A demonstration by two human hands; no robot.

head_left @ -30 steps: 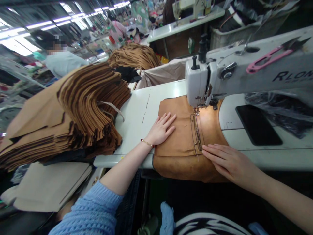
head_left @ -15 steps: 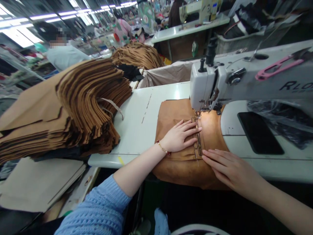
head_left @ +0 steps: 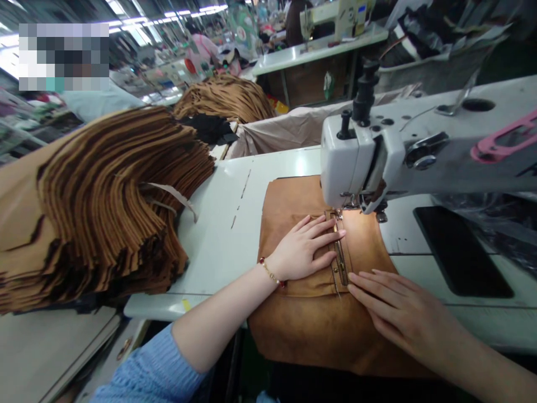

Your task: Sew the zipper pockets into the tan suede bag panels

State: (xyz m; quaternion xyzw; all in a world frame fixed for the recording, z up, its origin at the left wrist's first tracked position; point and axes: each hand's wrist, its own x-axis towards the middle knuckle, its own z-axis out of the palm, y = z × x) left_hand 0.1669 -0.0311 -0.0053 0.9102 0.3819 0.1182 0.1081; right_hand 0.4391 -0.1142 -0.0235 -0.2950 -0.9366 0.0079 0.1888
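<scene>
A brown fabric panel (head_left: 289, 330) lies across the table under the needle end of a white sewing machine (head_left: 344, 157), its near part hanging over the front edge. A metal zipper (head_left: 340, 254) is set into the panel, running from the presser foot towards me. My left hand (head_left: 304, 249) lies flat on the panel left of the zipper, fingers spread, fingertips across its upper part. My right hand (head_left: 403, 305) rests with fingers outstretched on the panel, its fingertips by the zipper's near end. The machine's light brightens the cloth right of the needle.
A tall stack of brown cut pieces (head_left: 113, 207) fills the left of the table (head_left: 213, 240). A black phone (head_left: 461, 252) lies at right, beside dark plastic wrapping (head_left: 499, 218). Pink thread snips (head_left: 503, 137) rest on the machine arm. More brown pieces (head_left: 226, 98) are piled behind.
The view has shifted closer, so the machine and panel look larger and lower. Both hands keep nearly the same places on the panel, beside the zipper.
</scene>
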